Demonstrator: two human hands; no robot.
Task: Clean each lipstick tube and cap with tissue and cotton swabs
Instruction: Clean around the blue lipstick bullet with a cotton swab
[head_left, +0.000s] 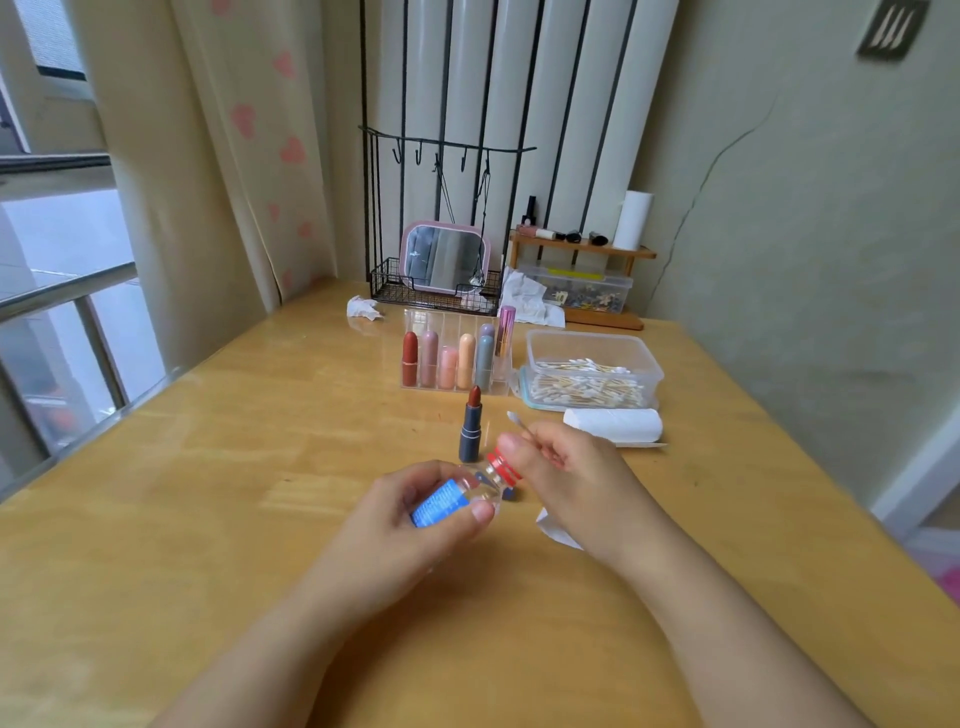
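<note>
The wide yellow wooden bench (208, 467) carries everything. Largest of the containers is the clear plastic tub (595, 348), stacked on a second tub and both holding wooden-stemmed cotton swabs (587, 389); a folded white tissue pack (613, 423) lies just in front of them. Next is the clear acrylic divided organiser (454, 358), where capped lipsticks in red, mauve, pink, peach and grey-blue stand upright in separate slots, with a shiny pink-purple tube at its right end.

Out of the organiser, one dark grey lipstick tube (471, 428) stands uncapped on the bench, its brown-red bullet raised; it looks like the piece now being cleaned. A small dark object, possibly its cap, lies half hidden behind the bottle.

The left hand (415, 519) grips a small clear bottle with a blue label and red cap (467, 491), tilted. The right hand (561, 467) pinches a single cotton swab (519, 423) while its thumb touches the red cap.

Judging by crumpled white tissues (363, 307) near the back, some wiping seems done; which lipsticks are finished cannot be told.
</note>
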